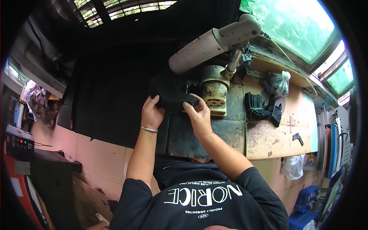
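Both arms reach forward over the work table. A dark stack of black sheet-like pieces [172, 96], curved along its edge, is held between my hands. My left hand [153, 114], with a silver bangle at the wrist, grips its left end, thumb on top. At the right end, the thumb and fingers of my right hand [198, 115] pinch the layered edge. Just beyond and to the right of that hand stands a stained, cream-coloured metal machine head [214, 90] with holes low on its front. The far outline of the pieces merges with the dark background.
A thick grey machine arm [207, 48] slants above the table. Black sheeting [111, 99] covers the left side. On the right lie tied bundles of black strips [257, 107], a small black angled piece [298, 138] and a plastic bag [281, 83]. A control box [19, 142] stands far left.
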A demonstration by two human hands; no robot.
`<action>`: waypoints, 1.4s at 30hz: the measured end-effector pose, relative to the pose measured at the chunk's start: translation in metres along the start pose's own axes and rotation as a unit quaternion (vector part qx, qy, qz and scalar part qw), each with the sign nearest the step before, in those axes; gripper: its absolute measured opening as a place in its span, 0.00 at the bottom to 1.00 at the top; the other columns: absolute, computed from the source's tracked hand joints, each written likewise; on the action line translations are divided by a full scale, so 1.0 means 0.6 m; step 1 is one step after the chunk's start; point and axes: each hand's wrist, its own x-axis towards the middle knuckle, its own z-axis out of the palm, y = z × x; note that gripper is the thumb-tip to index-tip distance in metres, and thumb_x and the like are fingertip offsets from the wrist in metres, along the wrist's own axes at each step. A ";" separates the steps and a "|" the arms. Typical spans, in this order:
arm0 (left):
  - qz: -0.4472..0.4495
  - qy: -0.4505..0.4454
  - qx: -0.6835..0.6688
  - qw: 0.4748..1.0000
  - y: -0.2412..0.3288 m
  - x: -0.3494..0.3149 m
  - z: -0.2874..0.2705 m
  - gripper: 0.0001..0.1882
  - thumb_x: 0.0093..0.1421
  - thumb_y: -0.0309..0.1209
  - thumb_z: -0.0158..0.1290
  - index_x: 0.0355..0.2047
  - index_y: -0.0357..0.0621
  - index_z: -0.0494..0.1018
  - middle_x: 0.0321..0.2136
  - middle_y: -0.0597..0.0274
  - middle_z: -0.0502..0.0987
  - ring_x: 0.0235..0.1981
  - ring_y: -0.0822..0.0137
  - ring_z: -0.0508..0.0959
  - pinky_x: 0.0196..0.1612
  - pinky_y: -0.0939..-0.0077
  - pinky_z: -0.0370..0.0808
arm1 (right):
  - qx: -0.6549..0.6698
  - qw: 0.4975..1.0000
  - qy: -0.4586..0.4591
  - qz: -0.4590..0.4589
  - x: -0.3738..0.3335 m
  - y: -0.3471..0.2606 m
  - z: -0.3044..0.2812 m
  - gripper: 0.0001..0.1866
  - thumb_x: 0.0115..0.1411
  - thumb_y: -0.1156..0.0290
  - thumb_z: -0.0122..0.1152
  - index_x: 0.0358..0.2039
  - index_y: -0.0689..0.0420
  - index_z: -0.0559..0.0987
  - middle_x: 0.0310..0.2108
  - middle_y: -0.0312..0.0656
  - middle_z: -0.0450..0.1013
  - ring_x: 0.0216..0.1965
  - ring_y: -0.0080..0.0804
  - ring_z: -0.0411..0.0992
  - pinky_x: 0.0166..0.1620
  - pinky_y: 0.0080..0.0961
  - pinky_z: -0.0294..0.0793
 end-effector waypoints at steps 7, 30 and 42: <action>0.010 0.016 -0.001 1.000 0.011 0.034 0.013 0.14 0.60 0.24 0.48 0.47 0.38 0.72 0.46 0.55 0.77 0.50 0.58 0.75 0.58 0.60 0.68 | -0.016 1.000 0.003 -0.007 0.033 -0.020 0.013 0.25 0.58 0.73 0.65 0.54 0.65 0.69 0.38 0.36 0.75 0.36 0.17 0.72 0.41 0.15 0.73; 0.023 -0.022 0.033 0.999 0.016 0.063 0.014 0.16 0.63 0.25 0.47 0.51 0.35 0.69 0.49 0.53 0.75 0.54 0.57 0.73 0.61 0.60 0.65 | -0.009 1.000 0.000 0.007 0.055 -0.020 0.013 0.25 0.59 0.73 0.64 0.55 0.65 0.69 0.42 0.38 0.75 0.42 0.20 0.73 0.47 0.20 0.75; -0.045 0.011 -0.022 0.999 -0.025 -0.021 -0.023 0.24 0.53 0.21 0.49 0.52 0.39 0.69 0.49 0.56 0.75 0.54 0.57 0.72 0.62 0.60 0.62 | -0.086 0.995 -0.026 -0.040 -0.032 -0.001 -0.038 0.27 0.58 0.78 0.64 0.57 0.63 0.67 0.36 0.31 0.73 0.32 0.09 0.67 0.36 0.07 0.66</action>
